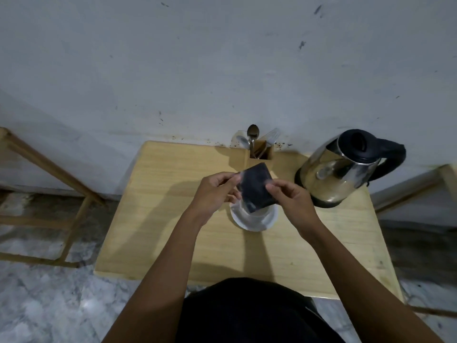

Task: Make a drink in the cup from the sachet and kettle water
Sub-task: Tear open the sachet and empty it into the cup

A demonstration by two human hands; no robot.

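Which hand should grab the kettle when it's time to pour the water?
Probably the right hand. The kettle stands on the right side of the table, nearer that hand, with its black handle pointing right. For now both hands pinch the dark sachet above the cup; the left hand would have to cross over.

Before me stands a small rectangular table of pale yellow wood (158, 219), its far edge touching a whitewashed plaster wall (197, 58) marked with dark scuffs and specks. Beneath me lies a grey-and-white marbled stone floor (49, 293). To my left, a bare light-brown wooden frame (49, 167) leans toward the wall; another pale wooden piece (447, 177) shows at my right. Light is dim, casting soft shadows across the tabletop.
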